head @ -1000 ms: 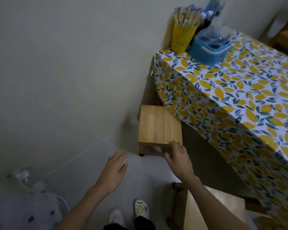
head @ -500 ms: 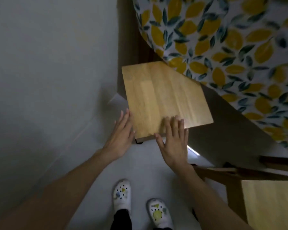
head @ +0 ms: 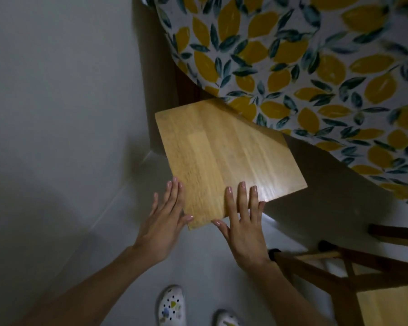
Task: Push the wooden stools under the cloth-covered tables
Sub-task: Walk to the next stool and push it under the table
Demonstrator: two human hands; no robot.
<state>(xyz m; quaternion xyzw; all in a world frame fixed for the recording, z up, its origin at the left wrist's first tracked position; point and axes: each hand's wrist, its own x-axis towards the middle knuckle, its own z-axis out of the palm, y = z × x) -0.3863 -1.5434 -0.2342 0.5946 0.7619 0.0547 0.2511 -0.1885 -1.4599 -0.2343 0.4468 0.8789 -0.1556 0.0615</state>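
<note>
Stool (head: 224,158) seat lies just ahead of both hands, its far corner already tucked beneath the lemon-print cloth (head: 316,67) of the table, while most of the seat is out in the open. The left hand (head: 164,228) lies flat with fingers spread along the near left edge, thumb hooked over the near corner. The right hand (head: 244,228) presses palm-down on the near edge, fingers fanned onto the wood. Neither grip pinches anything; both are open, flat pushing contacts.

The step in hand looks to be the slide forward and rightward, away from the hands and under the cloth. To do it well, the person should push low and level along the floor (head: 210,267) rather than down on the seat, so the legs glide instead of catching. Both hands should drive evenly, since the seat sits skewed to the table's edge and an uneven shove would swing it further. The wall (head: 57,90) stands close beyond the left hand, so the push should steer away from it. A second stool (head: 386,307) waits behind the right hand, near the person's shoes (head: 172,304), well clear of this slide. The hanging cloth may drag on the seat; a steady pace should keep it from bunching.
</note>
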